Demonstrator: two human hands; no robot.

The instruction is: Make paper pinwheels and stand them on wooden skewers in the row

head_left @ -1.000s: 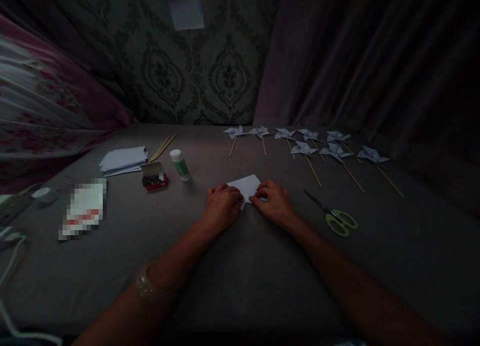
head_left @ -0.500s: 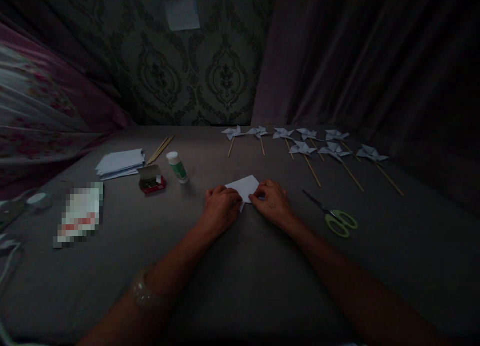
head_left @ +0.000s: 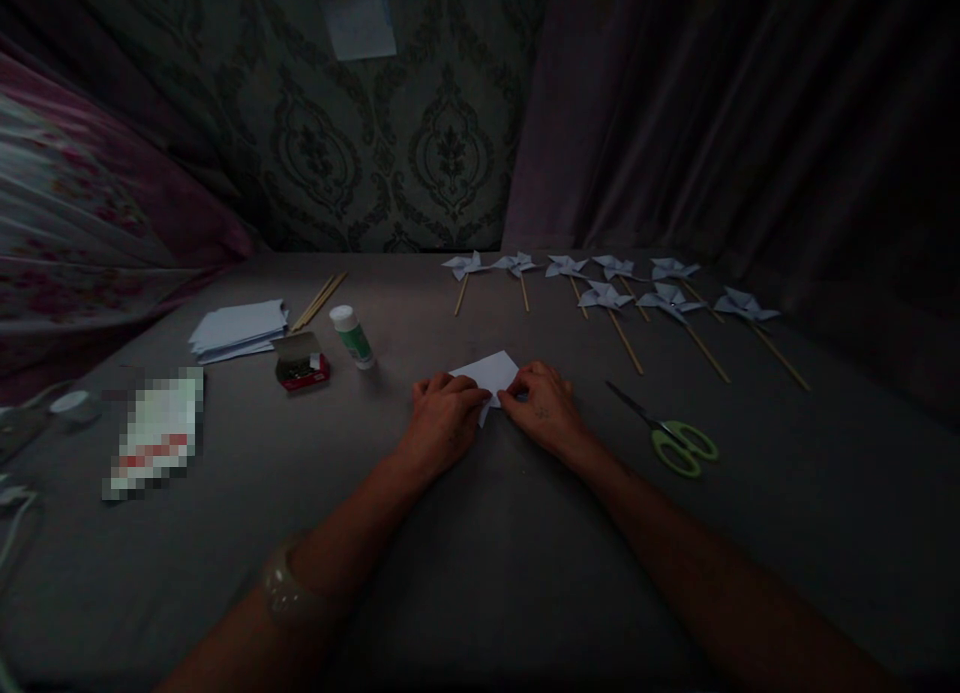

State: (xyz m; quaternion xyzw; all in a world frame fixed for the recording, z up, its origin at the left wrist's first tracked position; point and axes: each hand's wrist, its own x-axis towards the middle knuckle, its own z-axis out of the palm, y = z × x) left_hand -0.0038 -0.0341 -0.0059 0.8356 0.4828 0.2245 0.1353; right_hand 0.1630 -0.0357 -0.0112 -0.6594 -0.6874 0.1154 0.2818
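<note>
A small white square of paper (head_left: 491,371) lies on the grey cloth-covered surface (head_left: 480,573) in the middle of the view. My left hand (head_left: 442,421) rests on its near left part with the fingers curled and pressed down on it. My right hand (head_left: 546,409) pinches the paper's near right edge with bent fingers. The two hands almost touch, and the paper's near corner is hidden under them.
Green-handled scissors (head_left: 671,438) lie right of my right hand. Several paper pinwheels on sticks (head_left: 611,295) line the far right. At far left are a glue stick (head_left: 352,336), a red box of pins (head_left: 301,361), a paper stack (head_left: 238,328), loose sticks (head_left: 321,299) and a blurred packet (head_left: 156,431).
My hands stay on the paper and have shifted only slightly, with the left fingers closing in a little toward the right hand. The view has drifted slightly.
</note>
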